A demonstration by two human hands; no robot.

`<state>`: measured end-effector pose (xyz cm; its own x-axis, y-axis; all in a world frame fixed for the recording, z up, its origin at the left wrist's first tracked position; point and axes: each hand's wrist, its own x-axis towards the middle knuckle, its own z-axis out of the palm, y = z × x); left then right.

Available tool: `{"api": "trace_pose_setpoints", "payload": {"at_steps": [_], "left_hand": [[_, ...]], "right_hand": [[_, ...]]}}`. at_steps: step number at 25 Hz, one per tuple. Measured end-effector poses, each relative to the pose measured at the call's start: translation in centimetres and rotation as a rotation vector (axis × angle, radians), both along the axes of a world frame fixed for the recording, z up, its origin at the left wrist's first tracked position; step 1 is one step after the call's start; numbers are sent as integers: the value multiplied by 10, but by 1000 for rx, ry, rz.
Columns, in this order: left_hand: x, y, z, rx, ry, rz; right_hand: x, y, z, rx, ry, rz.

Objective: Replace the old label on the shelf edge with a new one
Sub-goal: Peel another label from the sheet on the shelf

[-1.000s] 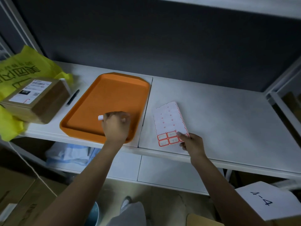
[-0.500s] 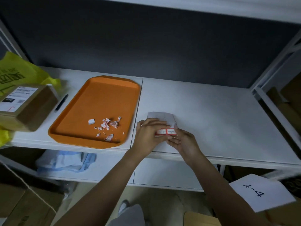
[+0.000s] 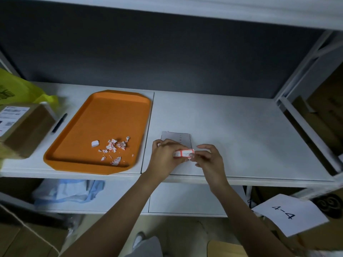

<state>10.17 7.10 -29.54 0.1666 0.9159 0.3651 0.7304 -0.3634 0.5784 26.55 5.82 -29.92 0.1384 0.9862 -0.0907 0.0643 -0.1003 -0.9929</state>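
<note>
Left hand (image 3: pixel 165 154) is off the tray (image 3: pixel 111 117), joining right hand (image 3: pixel 209 160); both pinch the sheet (image 3: pixel 176 137). Peel that label (image 3: pixel 186 153) slowly, corner first.

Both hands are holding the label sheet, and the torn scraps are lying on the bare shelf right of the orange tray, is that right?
Not quite. The head view shows the scraps lying inside the orange tray, not on the shelf beside it. The left hand and right hand do hold the label sheet.
</note>
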Motion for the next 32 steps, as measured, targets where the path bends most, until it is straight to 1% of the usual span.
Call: {"api": "trace_pose_setpoints", "payload": {"at_steps": [2, 5, 6, 8, 11, 16, 22, 26, 29, 32], "left_hand": [[1, 0, -3, -18, -15, -10], [0, 0, -8, -97, -94, -56], [0, 0, -9, -109, -92, -62], [-2, 1, -13, -104, -35, -50], [-1, -1, -17, -90, 37, -33], [2, -2, -18, -45, 76, -40], [3, -3, -23, 12, 148, -72], [3, -5, -30, 9, 155, -88], [5, -6, -34, -21, 197, -108], [7, -11, -43, -47, 258, -106]], "right_hand": [[1, 1, -3, 67, -81, 34], [3, 1, -6, 93, -169, 57], [4, 1, -7, 103, -219, 63], [4, 1, -9, 122, -306, 71], [3, 1, -9, 155, -375, 70], [3, -1, -11, 234, -441, 92], [4, -4, -18, 335, -590, 54], [6, -6, -22, 339, -643, 103], [6, -8, -25, 358, -764, 126], [6, -12, -31, 303, -852, 133]]}}
